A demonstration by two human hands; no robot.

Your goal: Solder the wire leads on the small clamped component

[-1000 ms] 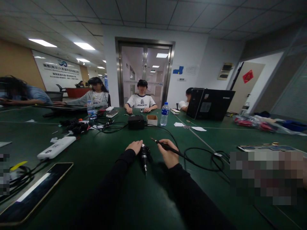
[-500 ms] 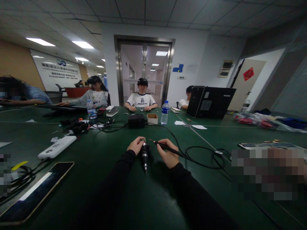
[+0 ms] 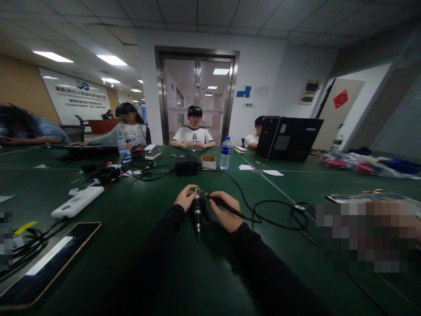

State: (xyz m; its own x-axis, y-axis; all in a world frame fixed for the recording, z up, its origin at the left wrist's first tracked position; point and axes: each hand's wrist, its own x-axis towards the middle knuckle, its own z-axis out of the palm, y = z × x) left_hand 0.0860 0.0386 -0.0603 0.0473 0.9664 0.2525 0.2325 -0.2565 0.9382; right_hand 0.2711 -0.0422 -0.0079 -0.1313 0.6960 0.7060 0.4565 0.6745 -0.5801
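Note:
My left hand is closed in a pinch at the far end of an electric screwdriver, where a small green circuit board sits by the fingertips. The screwdriver lies on the table with its bit pointing toward me and black cable bunched around its body. My right hand is wrapped like a pen grip round a soldering iron. The iron's tip reaches left to the little board; whether it touches cannot be made out.
A black box, an open carton and a water bottle stand ahead. The iron's cable loops to the right. On the left lie a power strip and a phone. Other people sit around the table.
My right hand has moved slightly left, bringing the soldering iron's tip up to the circuit board. My left hand has kept its place at the screwdriver's end.

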